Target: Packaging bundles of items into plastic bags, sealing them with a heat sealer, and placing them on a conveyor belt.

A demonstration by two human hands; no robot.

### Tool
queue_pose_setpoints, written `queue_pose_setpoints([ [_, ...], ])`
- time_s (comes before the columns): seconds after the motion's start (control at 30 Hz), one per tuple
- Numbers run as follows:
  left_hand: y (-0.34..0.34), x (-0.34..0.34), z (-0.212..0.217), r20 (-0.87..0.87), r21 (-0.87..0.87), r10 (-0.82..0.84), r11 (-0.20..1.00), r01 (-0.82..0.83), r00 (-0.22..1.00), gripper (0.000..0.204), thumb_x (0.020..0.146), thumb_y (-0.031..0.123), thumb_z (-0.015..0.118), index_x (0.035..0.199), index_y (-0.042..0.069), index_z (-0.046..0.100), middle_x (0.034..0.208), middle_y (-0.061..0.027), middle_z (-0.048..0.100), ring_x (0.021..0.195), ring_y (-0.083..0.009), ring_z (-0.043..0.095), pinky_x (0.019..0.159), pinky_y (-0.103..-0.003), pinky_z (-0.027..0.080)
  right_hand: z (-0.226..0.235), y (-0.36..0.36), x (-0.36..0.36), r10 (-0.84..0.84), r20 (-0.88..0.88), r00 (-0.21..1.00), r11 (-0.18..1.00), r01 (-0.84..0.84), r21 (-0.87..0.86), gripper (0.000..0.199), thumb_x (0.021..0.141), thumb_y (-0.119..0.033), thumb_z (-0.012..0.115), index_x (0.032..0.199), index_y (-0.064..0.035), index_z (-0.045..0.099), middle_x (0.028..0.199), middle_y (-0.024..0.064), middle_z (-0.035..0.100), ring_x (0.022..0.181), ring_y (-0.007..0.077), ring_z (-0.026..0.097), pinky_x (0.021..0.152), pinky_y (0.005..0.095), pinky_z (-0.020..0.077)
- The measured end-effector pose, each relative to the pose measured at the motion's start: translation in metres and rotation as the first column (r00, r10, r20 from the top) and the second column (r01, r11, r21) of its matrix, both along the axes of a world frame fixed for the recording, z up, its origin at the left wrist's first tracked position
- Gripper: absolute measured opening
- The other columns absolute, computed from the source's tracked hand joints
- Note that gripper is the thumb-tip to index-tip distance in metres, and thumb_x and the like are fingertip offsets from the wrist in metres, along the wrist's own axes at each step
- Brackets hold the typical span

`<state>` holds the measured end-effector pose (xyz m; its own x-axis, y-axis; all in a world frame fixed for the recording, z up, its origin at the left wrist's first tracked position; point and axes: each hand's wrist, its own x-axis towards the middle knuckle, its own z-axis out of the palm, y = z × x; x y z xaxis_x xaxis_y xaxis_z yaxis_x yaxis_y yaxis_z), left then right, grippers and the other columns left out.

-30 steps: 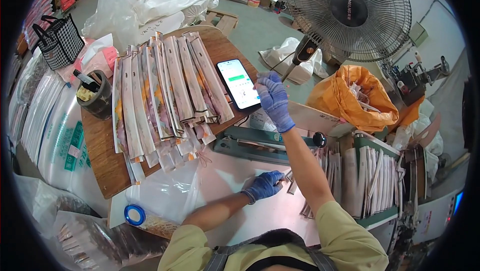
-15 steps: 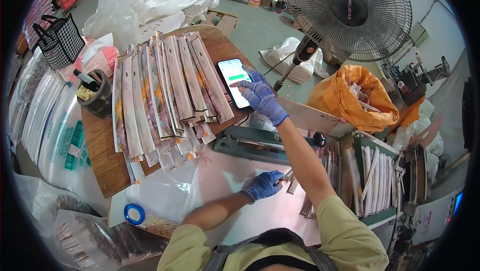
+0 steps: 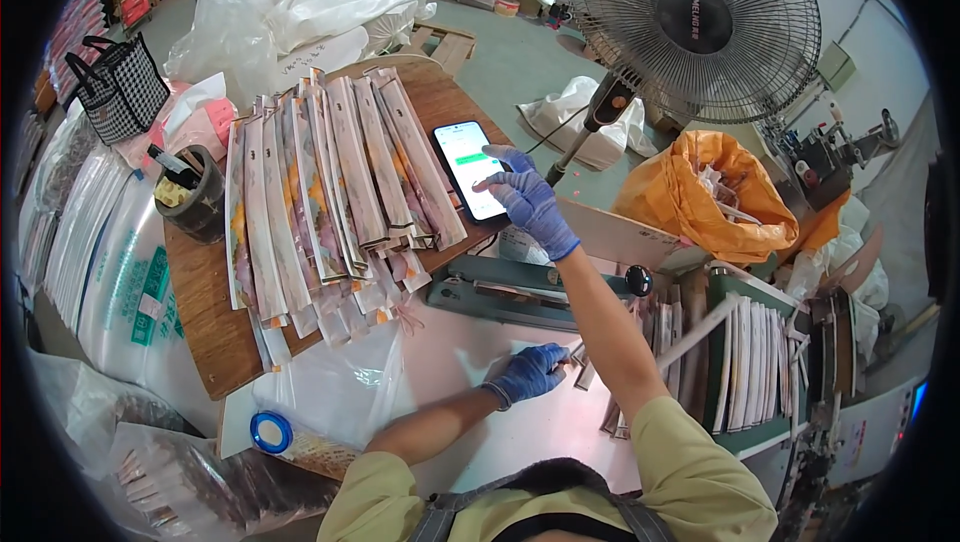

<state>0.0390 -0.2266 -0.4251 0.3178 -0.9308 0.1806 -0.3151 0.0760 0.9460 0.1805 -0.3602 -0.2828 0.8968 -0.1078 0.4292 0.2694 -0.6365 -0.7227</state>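
A phone [image 3: 466, 152] with a lit screen lies on the wooden board, right of the packets. My right hand [image 3: 530, 204], in a blue knit glove, is over its right edge, fingers apart, with bare fingertips at the screen. My left hand [image 3: 530, 375], gloved alike, rests on the pale worktop with its fingers curled. Thin strips [image 3: 580, 366] lie by its fingertips; whether it grips one is hidden. Between my hands stands a long grey-green bench device [image 3: 500, 287] with a black knob, partly behind my right forearm. Many long, narrow printed packets [image 3: 340, 172] lie layered on the wooden board [image 3: 205, 342].
A dark pen cup [image 3: 195, 204] stands at the board's left edge, a blue tape roll [image 3: 270, 431] nearer me. At right are a green-sided bin [image 3: 718, 362] of slim packets, an orange sack [image 3: 690, 182] and a standing fan [image 3: 693, 17]. Clear plastic film [image 3: 335, 382] covers part of the worktop.
My right hand's fingers have shifted and spread over the phone screen. A blurred pale strip now slants across the left side of the green-sided bin. My left hand has barely moved.
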Motion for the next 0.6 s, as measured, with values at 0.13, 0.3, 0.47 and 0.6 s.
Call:
queue_pose_setpoints([
  [0.13,-0.001,-0.001,-0.001,0.005,-0.010,0.005,1.000,-0.005,1.000,0.015,0.076,0.011,0.054,0.088,0.003,0.056,0.080,-0.0171,0.058,0.075,-0.0345,0.057,0.065,-0.036,0.046,0.002,-0.001,-0.005,0.014,-0.045,0.999,0.989,-0.008,0.148,0.020,0.076,-0.010,0.049,0.082,-0.0005,0.065,0.123,0.0094,0.045,0.110,0.0198,0.043,0.094,0.0280,0.0317],
  [0.3,-0.003,-0.002,0.001,0.034,-0.007,0.001,1.000,-0.001,0.999,0.013,0.075,0.011,0.055,0.086,0.003,0.055,0.080,-0.0171,0.058,0.076,-0.0353,0.057,0.065,-0.036,0.046,-0.013,-0.006,0.002,-0.156,0.023,0.988,0.984,0.153,0.089,0.019,0.076,-0.008,0.047,0.076,0.0013,0.063,0.121,0.0100,0.047,0.104,0.0209,0.049,0.089,0.0280,0.0357],
  [0.47,-0.003,-0.002,-0.005,-0.004,-0.010,0.010,1.000,-0.010,1.000,0.012,0.076,0.011,0.056,0.085,0.003,0.055,0.078,-0.0171,0.058,0.074,-0.0353,0.057,0.063,-0.036,0.046,-0.005,-0.002,-0.001,-0.139,-0.001,0.990,0.984,0.139,0.115,0.017,0.076,-0.008,0.048,0.075,0.0002,0.063,0.115,0.0111,0.051,0.100,0.0216,0.050,0.085,0.0278,0.0384],
  [0.6,-0.003,-0.002,-0.003,0.025,-0.017,0.021,1.000,-0.021,0.999,0.012,0.076,0.011,0.056,0.085,0.003,0.055,0.078,-0.0169,0.058,0.073,-0.0350,0.057,0.063,-0.036,0.046,-0.009,-0.012,-0.002,-0.123,-0.028,0.992,0.979,0.126,0.161,0.019,0.079,-0.009,0.048,0.081,-0.0023,0.065,0.113,0.0102,0.052,0.103,0.0211,0.049,0.087,0.0282,0.0371],
])
